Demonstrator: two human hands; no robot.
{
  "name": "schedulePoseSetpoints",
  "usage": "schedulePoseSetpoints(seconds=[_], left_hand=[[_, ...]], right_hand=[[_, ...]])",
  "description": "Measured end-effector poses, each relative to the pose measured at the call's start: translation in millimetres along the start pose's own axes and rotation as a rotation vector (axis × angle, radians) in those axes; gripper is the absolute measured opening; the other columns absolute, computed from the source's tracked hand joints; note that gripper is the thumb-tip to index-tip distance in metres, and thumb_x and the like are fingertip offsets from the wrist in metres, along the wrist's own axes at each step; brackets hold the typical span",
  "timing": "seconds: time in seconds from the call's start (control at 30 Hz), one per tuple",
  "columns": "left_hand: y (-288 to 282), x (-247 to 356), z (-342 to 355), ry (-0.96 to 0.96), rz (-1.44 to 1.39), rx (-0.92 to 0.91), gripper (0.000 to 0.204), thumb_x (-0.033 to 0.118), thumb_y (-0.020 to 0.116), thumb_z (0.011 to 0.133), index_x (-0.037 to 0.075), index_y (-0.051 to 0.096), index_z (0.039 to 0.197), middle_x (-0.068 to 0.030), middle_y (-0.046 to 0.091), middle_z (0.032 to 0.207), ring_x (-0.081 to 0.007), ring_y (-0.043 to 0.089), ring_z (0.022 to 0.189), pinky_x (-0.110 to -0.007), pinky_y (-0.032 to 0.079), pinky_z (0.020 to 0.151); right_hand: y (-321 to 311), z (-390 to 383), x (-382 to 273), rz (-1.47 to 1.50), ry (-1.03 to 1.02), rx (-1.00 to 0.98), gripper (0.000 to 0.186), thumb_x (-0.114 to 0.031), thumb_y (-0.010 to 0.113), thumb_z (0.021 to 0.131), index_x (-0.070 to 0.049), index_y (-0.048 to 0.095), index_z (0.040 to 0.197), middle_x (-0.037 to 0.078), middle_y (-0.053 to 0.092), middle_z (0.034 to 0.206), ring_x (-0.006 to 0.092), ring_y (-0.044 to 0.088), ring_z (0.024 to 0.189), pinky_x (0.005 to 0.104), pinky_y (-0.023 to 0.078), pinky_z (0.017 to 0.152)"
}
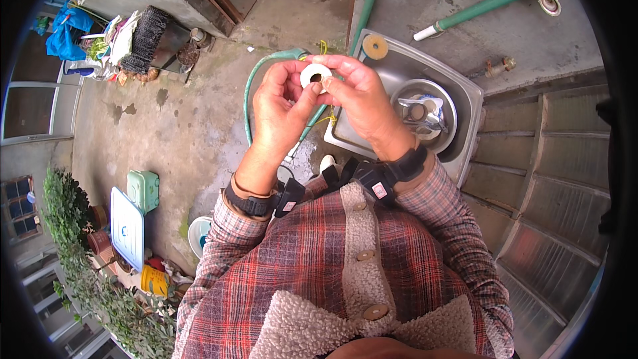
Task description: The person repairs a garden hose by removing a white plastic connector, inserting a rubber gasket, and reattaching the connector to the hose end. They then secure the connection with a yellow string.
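Observation:
In front of my chest, both hands hold a small white ring-shaped roll with a dark hole through its middle; it looks like a roll of tape. My left hand grips its left side, the thumb pressed against the lower edge. On the other side, my right hand pinches it between thumb and fingers. Just right of the hands is a stainless steel sink. A tan tape-like roll lies on its far left corner. Inside the sink sits a metal bowl containing a crumpled white-and-blue wrapper and a round brown piece.
A green hose loops over the concrete floor beyond my hands. Against the right wall, a green pipe slopes near a brass tap. Plants, a blue-white lid and a green container stand at left.

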State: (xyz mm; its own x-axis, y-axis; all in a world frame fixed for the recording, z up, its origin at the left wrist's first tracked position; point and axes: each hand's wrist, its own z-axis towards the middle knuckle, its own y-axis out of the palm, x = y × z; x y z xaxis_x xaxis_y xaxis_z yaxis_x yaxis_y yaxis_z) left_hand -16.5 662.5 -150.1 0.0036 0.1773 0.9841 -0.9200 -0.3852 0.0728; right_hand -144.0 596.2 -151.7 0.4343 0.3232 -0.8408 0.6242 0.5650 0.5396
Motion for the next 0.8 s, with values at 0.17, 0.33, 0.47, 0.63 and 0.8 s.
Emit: schedulePoseSetpoints(seconds=[0.17, 0.33, 0.47, 0.63, 0.8], left_hand=[[-0.6, -0.2, -0.8, 0.020, 0.165, 0.038, 0.028, 0.002, 0.074, 0.080, 0.000, 0.058, 0.102, -0.0001, 0.060, 0.085, -0.0042, 0.056, 0.069, -0.018, 0.048, 0.061], [0.4, -7.4, -1.5, 0.055, 0.289, 0.036, 0.029, 0.002, 0.071, 0.083, 0.001, 0.056, 0.107, -0.0010, 0.062, 0.088, -0.0068, 0.057, 0.077, -0.021, 0.048, 0.069], [2.0, -10.8, 3.1, 0.044, 0.252, 0.059, 0.028, 0.006, 0.076, 0.079, 0.001, 0.059, 0.101, 0.0022, 0.055, 0.084, -0.0035, 0.051, 0.064, -0.019, 0.044, 0.057], [-16.4, -2.6, 13.9, -0.038, 0.109, -0.066, 0.035, 0.009, 0.070, 0.083, 0.002, 0.057, 0.114, 0.0005, 0.055, 0.097, -0.0046, 0.052, 0.074, -0.018, 0.044, 0.063], [-20.8, -11.3, 38.0, 0.284, 0.529, -0.309, 0.048, 0.008, 0.069, 0.080, 0.005, 0.055, 0.125, -0.0130, 0.058, 0.117, -0.0229, 0.058, 0.103, -0.033, 0.049, 0.083]], right_hand=[[-0.7, 1.1, -3.9, 0.031, 0.050, 0.004, 0.028, -0.005, 0.051, 0.094, 0.004, 0.055, 0.120, 0.013, 0.057, 0.123, 0.0190, 0.060, 0.106, 0.0311, 0.055, 0.087], [-3.3, 1.5, 0.9, 0.009, 0.032, 0.022, 0.027, -0.006, 0.050, 0.096, 0.004, 0.055, 0.121, 0.012, 0.058, 0.122, 0.0191, 0.060, 0.106, 0.0314, 0.055, 0.088], [-6.3, 2.5, 4.7, 0.019, 0.036, 0.020, 0.027, -0.006, 0.051, 0.095, 0.004, 0.054, 0.120, 0.012, 0.058, 0.122, 0.0190, 0.060, 0.106, 0.0316, 0.055, 0.088], [-16.8, 3.6, -12.8, -0.048, 0.070, 0.031, 0.028, -0.009, 0.052, 0.095, 0.002, 0.053, 0.120, 0.011, 0.060, 0.119, 0.0190, 0.063, 0.102, 0.0304, 0.056, 0.082], [-25.1, -2.3, -40.1, -0.069, 0.096, 0.060, 0.026, -0.010, 0.053, 0.095, 0.002, 0.054, 0.118, 0.011, 0.063, 0.112, 0.0203, 0.067, 0.091, 0.0270, 0.055, 0.072]])
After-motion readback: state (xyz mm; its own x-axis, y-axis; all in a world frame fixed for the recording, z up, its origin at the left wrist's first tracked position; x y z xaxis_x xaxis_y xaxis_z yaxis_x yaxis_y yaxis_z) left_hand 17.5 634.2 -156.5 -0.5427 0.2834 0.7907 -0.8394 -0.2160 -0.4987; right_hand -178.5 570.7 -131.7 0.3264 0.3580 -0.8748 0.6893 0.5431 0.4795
